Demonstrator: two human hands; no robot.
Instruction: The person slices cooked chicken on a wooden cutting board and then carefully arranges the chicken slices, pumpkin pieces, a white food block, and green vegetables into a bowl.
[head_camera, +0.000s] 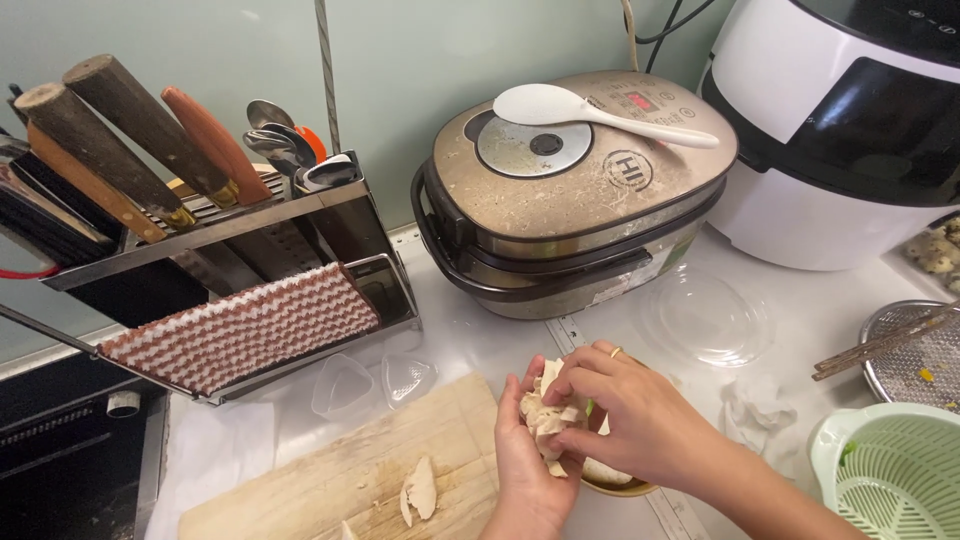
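My left hand (527, 462) is cupped palm up at the right end of a wooden cutting board (340, 475), holding a heap of pale shredded meat pieces (545, 412). My right hand (640, 420), with a ring on one finger, lies over the heap and pinches the pieces with its fingertips. Under both hands a small brown bowl (615, 487) shows at its rim only. One loose piece of the meat (420, 488) lies on the board to the left.
A rice cooker (570, 185) with a white rice paddle (590, 112) on its lid stands behind. A knife rack (200, 240) is at left, a white appliance (840, 130) at right. Clear plastic lid (705, 318), crumpled tissue (757, 410), green colander (890, 470), metal strainer with chopsticks (915, 352) lie right.
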